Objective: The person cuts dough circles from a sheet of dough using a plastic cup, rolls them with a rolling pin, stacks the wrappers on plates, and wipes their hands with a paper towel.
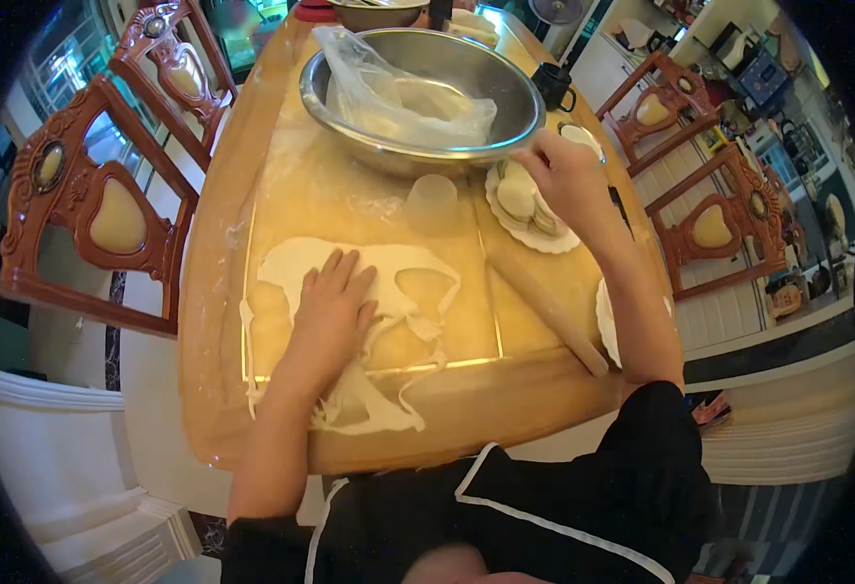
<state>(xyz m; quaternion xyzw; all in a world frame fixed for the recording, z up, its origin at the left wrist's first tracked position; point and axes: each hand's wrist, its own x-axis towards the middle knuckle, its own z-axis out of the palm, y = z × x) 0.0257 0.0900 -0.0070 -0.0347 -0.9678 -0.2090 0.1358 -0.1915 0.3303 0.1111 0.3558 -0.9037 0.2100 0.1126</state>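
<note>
My left hand (pixel 330 316) lies with its fingers apart on a thin sheet of dough (pixel 403 261), which has cut-out gaps and ragged strips. My right hand (pixel 564 170) is raised above a scalloped white plate (pixel 544 237) bearing several round dough pieces (pixel 517 195). Its fingers are curled together, and whatever they hold, if anything, cannot be made out. A pale round disc (pixel 433 198) lies between the dough sheet and a big metal bowl (pixel 389 153). To the right of the sheet, a wooden rolling pin (pixel 549 313) rests diagonally.
A clear plastic bag (pixel 369 92) hangs in the metal bowl. Beyond my right hand stands a black mug (pixel 552 88). Part of another white plate (pixel 606 321) shows beside my right forearm. Carved wooden chairs (pixel 116 209) flank the wooden table (pixel 213 292).
</note>
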